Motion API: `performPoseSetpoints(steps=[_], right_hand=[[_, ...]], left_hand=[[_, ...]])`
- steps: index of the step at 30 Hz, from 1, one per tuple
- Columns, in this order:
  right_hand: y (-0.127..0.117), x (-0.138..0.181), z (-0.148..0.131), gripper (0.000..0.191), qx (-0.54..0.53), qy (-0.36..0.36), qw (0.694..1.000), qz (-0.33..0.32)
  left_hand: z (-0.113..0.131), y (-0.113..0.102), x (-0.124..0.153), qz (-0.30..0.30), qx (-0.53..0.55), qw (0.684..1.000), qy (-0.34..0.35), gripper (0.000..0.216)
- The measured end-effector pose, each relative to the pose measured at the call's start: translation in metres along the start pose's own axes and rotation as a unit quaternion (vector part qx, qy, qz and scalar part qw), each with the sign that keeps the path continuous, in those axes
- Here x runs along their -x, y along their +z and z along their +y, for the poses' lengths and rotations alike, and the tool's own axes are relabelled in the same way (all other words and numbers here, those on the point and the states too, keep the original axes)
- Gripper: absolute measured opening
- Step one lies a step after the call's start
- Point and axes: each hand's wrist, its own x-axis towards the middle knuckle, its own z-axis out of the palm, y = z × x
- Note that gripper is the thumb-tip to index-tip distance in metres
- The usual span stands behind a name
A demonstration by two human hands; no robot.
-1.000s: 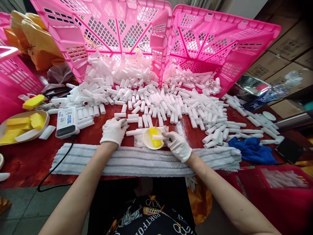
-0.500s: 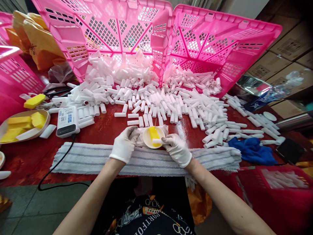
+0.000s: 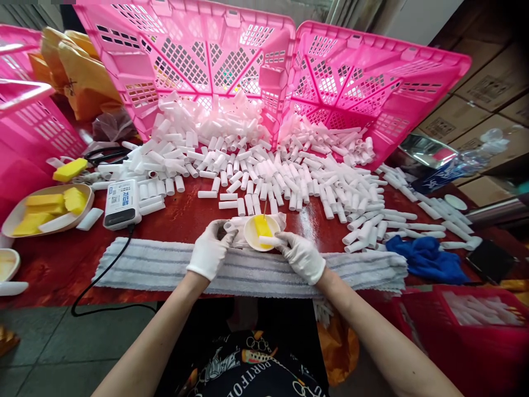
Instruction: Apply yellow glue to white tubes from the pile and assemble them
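Observation:
My right hand (image 3: pixel 302 257), in a white glove, pinches a short white plastic tube (image 3: pixel 269 241). The tube lies across a small pale dish (image 3: pixel 250 242), at the front of the yellow sponge (image 3: pixel 262 225) inside it. A thin upright pin or stick (image 3: pixel 265 207) shows at the sponge's back edge. My left hand (image 3: pixel 210 251), gloved too, is closed left of the dish. Between its thumb and fingers shows the end of another white tube (image 3: pixel 230 225); the fingertips are partly hidden. Under and behind the dish lies a whitish wrapped piece (image 3: pixel 281 219).
A striped towel (image 3: pixel 252 270) runs along the table's front edge. Loose white tubes (image 3: pixel 264 165) heap out of tipped pink crates (image 3: pixel 289 82). At left are a white device (image 3: pixel 121 204) with a cable and a dish of yellow sponges (image 3: pixel 12 220); a blue cloth (image 3: pixel 425 258) lies right.
The view has shifted slightly, moving the left side of the scene rightward. My left fingers have curled in more by the tube's end. My right hand still holds its tube over the dish.

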Motion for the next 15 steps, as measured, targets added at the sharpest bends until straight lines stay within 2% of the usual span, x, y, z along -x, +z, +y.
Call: performPoseSetpoints(steps=[5,8,10,12,15], right_hand=[[0.001,0.004,-0.005,0.022,0.015,-0.04,0.998,0.037],[-0.004,0.009,-0.013,0.016,-0.058,-0.06,0.995,0.051],[-0.007,0.013,-0.018,0.018,-0.137,-0.024,0.988,0.073],[-0.012,0.016,-0.024,0.024,-0.217,0.049,0.971,0.093],[-0.023,0.017,-0.032,0.033,-0.288,0.13,0.947,0.058]], left_hand=[[0.005,0.001,0.007,-0.04,0.139,0.987,-0.074,0.048],[0.008,0.001,0.012,-0.08,0.188,0.976,-0.076,0.049],[0.01,0.002,0.016,-0.109,0.208,0.97,-0.062,0.048],[0.012,0.005,0.022,-0.13,0.21,0.968,-0.053,0.047],[0.019,0.011,0.031,-0.161,0.191,0.967,-0.055,0.046]])
